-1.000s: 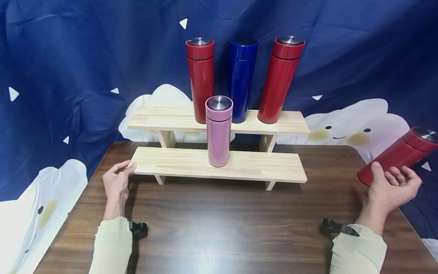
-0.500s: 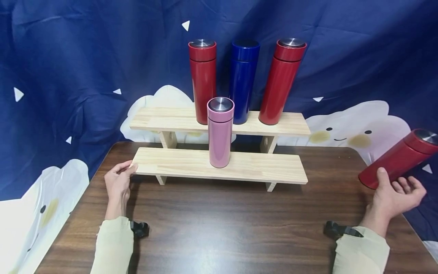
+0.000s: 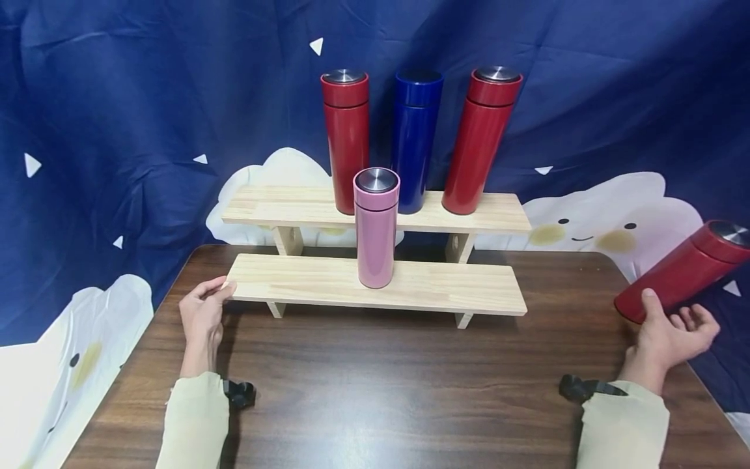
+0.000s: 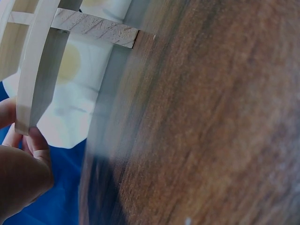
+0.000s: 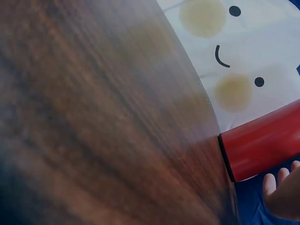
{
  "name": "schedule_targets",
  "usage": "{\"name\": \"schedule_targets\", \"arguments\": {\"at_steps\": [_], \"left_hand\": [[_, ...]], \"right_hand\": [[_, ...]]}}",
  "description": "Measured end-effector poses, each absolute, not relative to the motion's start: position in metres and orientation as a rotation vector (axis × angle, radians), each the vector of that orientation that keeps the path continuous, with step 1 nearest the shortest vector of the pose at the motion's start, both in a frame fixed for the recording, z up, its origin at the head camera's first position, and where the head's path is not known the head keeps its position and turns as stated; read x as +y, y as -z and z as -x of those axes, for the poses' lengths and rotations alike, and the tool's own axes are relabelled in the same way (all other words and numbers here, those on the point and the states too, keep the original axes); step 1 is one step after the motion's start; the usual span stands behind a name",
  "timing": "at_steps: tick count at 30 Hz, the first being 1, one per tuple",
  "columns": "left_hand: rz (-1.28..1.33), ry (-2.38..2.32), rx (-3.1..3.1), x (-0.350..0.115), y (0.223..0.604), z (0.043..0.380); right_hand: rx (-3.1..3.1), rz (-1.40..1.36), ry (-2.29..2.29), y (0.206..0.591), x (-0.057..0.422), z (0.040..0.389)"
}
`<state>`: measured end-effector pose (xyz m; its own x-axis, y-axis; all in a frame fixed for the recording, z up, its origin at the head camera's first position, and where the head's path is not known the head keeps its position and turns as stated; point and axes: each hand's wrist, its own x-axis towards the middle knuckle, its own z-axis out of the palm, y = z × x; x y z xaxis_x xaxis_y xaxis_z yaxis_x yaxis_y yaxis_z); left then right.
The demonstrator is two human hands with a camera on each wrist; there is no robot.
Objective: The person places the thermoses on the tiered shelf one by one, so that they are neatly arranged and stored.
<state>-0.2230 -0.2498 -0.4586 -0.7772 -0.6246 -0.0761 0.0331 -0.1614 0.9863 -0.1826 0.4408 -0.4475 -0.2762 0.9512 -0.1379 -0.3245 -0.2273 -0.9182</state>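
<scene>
My left hand point(image 3: 202, 316) pinches the left end of the lower board of a two-step wooden stand point(image 3: 305, 277), thumb on top and fingers beneath, as the left wrist view shows. A pink thermos bottle point(image 3: 376, 241) stands on that lower step. On the upper step are a red thermos point(image 3: 347, 143), a blue thermos point(image 3: 416, 143) and another red thermos point(image 3: 482, 143). My right hand point(image 3: 674, 339) lies palm up beside a further red thermos point(image 3: 680, 273) at the table's right edge. Its thumb overlaps the bottle in the head view; in the right wrist view the loose fingers point(image 5: 269, 185) are apart from it.
The brown wooden table point(image 3: 381, 391) extends in front of the stand. Behind it hangs a blue cloth point(image 3: 176, 78) with white smiling clouds point(image 3: 592, 202). Black camera straps point(image 3: 239, 394) sit on both wrists.
My right hand has shifted slightly down beside the red thermos, and its fingers moved a little. The left hand keeps its pinch on the board; the bottles on the stand stay in place.
</scene>
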Motion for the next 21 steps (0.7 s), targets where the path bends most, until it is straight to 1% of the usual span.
{"name": "schedule_targets", "arguments": {"at_steps": [10,21], "left_hand": [[-0.693,1.985,-1.692,-0.250,0.462,0.223],[-0.686,2.007,-1.664,-0.249,0.466,0.224]], "right_hand": [[-0.985,0.919,-1.712,0.456,0.454,0.191],[-0.955,0.895,-1.767,0.455,0.462,0.196]]}}
